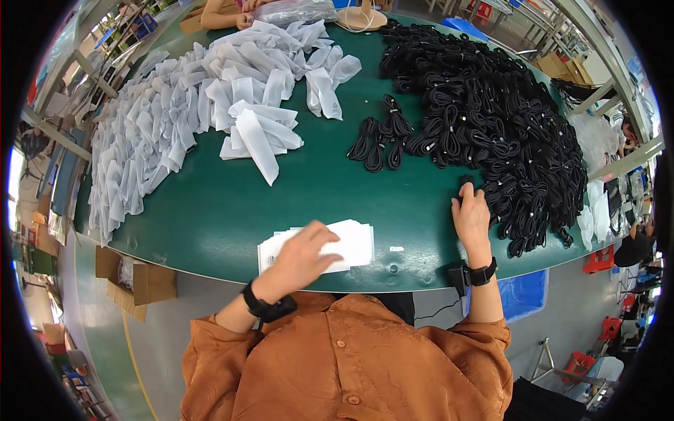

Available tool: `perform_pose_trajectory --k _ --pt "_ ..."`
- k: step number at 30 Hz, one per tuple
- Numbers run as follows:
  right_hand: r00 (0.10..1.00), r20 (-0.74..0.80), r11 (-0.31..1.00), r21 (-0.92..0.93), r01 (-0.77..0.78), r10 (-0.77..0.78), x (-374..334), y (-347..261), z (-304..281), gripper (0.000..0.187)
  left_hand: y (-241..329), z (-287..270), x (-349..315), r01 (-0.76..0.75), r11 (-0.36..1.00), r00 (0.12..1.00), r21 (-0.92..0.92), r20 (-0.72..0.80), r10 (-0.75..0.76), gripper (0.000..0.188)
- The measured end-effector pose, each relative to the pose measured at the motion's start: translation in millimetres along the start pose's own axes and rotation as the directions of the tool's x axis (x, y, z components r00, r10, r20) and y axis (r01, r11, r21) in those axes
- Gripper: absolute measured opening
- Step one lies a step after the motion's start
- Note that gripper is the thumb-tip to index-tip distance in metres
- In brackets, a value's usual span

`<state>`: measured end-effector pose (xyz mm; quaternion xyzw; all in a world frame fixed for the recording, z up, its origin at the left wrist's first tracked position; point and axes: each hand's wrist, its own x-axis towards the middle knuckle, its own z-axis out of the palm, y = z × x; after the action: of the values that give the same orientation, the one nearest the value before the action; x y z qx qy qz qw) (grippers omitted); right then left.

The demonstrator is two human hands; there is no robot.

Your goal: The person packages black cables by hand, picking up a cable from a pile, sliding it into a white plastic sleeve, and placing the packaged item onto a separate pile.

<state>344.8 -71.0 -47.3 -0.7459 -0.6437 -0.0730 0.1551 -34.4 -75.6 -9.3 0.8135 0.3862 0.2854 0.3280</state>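
Observation:
My left hand [303, 254] is over a stack of flat white sleeves [358, 242] near the table's front edge. Its thumb stands apart from the bent fingers, and nothing shows in its grasp. Farther right, my right hand [472, 214] closes around a small coiled black cable [466, 180]. Only the cable's dark far end shows past the fingertips; the rest lies hidden under the hand. Beside that hand spreads a large heap of coiled black cables [484, 112]. A few loose coils [382, 137] lie off the heap's left side.
Filled whitish translucent sleeves [161, 126] are piled across the left side of the green table [337, 179]. A small white piece [397, 249] lies right of the stack. Below the table are a cardboard box [151, 281] and a blue bin [523, 295]. Another person's hands [246, 14] work at the far edge.

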Motion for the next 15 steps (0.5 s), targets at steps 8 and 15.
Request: perform_pose_trajectory --k 8,15 --pt "0.923 0.345 0.511 0.832 -0.217 -0.17 -46 -93 -23 0.031 -6 33 -12 -0.063 0.972 0.99 0.226 -0.112 0.09 0.015" --pt "0.857 0.097 0.611 0.742 0.277 -0.507 -59 -123 -49 0.036 -3 25 -15 0.159 0.983 0.983 -0.09 -0.082 -0.166 0.01"
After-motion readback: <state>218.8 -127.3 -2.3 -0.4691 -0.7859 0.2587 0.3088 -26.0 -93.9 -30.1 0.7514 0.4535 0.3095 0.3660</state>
